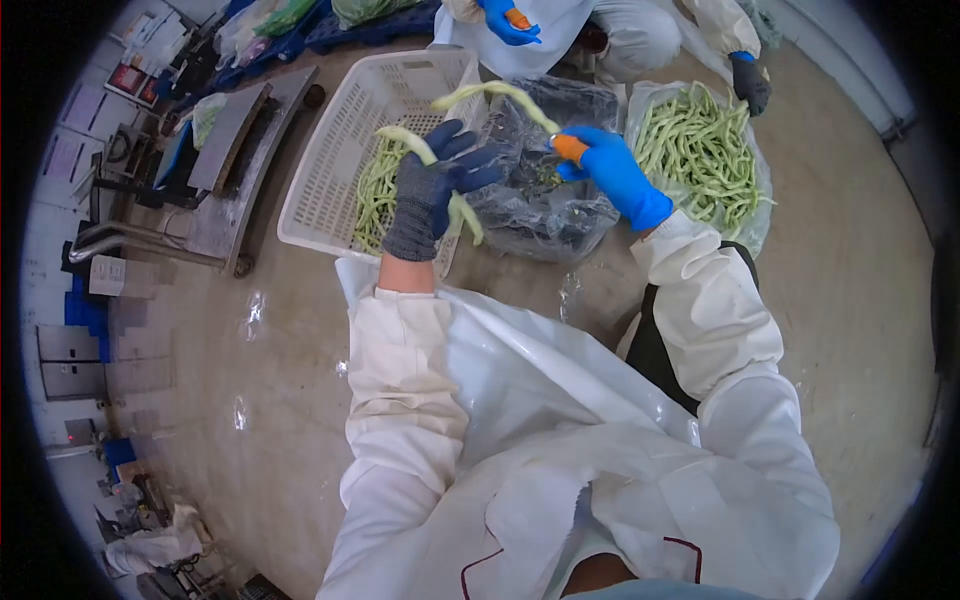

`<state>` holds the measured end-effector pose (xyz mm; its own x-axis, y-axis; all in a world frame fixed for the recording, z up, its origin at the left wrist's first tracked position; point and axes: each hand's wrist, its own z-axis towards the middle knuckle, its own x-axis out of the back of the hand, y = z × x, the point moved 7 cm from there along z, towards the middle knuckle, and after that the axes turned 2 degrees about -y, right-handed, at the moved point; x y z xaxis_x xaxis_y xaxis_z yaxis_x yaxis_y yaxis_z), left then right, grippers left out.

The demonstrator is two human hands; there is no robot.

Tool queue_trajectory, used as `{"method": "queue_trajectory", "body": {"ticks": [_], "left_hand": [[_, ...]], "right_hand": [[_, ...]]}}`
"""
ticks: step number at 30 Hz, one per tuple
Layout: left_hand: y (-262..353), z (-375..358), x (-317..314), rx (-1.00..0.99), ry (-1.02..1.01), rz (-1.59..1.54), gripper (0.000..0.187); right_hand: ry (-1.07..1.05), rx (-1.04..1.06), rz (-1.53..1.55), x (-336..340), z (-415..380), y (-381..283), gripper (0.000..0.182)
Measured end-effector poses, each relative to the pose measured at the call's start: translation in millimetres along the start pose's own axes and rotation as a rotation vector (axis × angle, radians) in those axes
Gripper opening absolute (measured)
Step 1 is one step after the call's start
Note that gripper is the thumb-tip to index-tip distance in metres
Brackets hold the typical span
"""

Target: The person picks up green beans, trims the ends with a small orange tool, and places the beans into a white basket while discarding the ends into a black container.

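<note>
In the head view, your left hand [430,190] wears a dark glove and seems to grip a bean [404,141] across the palm, its ends poking out above and below while the fingers stand partly spread; that loose hold probably spares the pod from bruising. Your right hand [612,175], in a blue glove, is closed around an orange tool [570,148] (its working end is too hidden to name). A long bean [500,89] runs from there towards the left, its near end at the right fingertips; whether they pinch it, you cannot tell from here.

The crate [312,190] sits on the floor [290,330] below your left hand, with beans inside, likely for a short reach. The plastic-lined bin [575,232] stands between crate and bag [764,200], perhaps to catch scraps. The bag lies open to your right, heaped with a pile [695,150] of beans. Across from you, a co-worker's blue-gloved hand [511,24] also holds something orange.
</note>
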<state>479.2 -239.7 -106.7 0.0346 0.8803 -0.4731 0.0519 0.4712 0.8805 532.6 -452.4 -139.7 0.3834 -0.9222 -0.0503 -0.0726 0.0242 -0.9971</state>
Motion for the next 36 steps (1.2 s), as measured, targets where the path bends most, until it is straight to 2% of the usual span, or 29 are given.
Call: {"method": "queue_trajectory", "body": {"ticks": [1,3,4,6,7,9,12,13,15,18,20,21,24,27,30,32,33,36], "left_hand": [[5,0,13,-0.058,0.121,0.104,0.045],[13,-1,18,-0.042,0.272,0.444,0.044],[18,-4,19,-0.031,0.347,0.615,0.043],[9,3,9,-0.274,0.211,1.061,0.036],[1,3,-7,-0.399,0.129,1.226,0.035],[-22,0,-31,-0.417,0.02,1.51,0.039],[-38,9,-36,-0.213,0.002,1.764,0.033],[-30,8,-40,-0.201,0.021,1.816,0.033],[-22,10,-30,-0.229,0.084,1.815,0.031],[-19,8,-20,-0.22,0.128,1.856,0.031],[-18,7,-18,-0.203,0.14,1.903,0.031],[-19,7,-19,-0.209,0.121,1.908,0.032],[-27,8,-23,-0.206,0.072,1.919,0.032],[-32,9,-27,-0.189,0.051,1.907,0.029],[-34,6,-35,-0.255,0.034,1.808,0.024],[-38,6,-34,-0.344,0.021,1.704,0.027],[-36,4,-36,-0.278,0.017,1.477,0.026],[-35,-2,-42,-0.072,0.006,0.834,0.022]], "right_hand": [[0.058,-0.031,-0.079,12,3,4,0.031],[0.126,-0.069,-0.31,30,6,9,0.032],[0.118,-0.001,-0.46,30,6,10,0.031],[0.093,0.136,-0.764,21,2,7,0.031],[0.038,0.147,-0.727,11,0,7,0.03],[-0.079,0.169,-0.656,-13,-6,9,0.029],[-0.177,0.091,-0.54,-33,-24,-13,0.026],[-0.146,0.193,-0.551,-31,-24,-19,0.025],[-0.077,0.401,-0.571,-24,-25,-32,0.023],[-0.011,0.595,-0.811,-17,-31,-45,0.026],[-0.031,0.663,-0.822,-22,-34,-49,0.024],[-0.04,0.695,-0.826,-26,-37,-50,0.024],[-0.125,0.583,-1.076,-33,-31,-38,0.03],[-0.091,0.655,-1.293,-36,-36,-40,0.026],[0.116,0.778,-1.163,-33,-42,-52,0.011],[0.222,0.593,-0.817,-16,-33,-42,0.014],[0.271,0.499,-0.644,-8,-30,-39,0.015],[0.0,0.188,0.143,-1,-13,-24,0.023]]}}
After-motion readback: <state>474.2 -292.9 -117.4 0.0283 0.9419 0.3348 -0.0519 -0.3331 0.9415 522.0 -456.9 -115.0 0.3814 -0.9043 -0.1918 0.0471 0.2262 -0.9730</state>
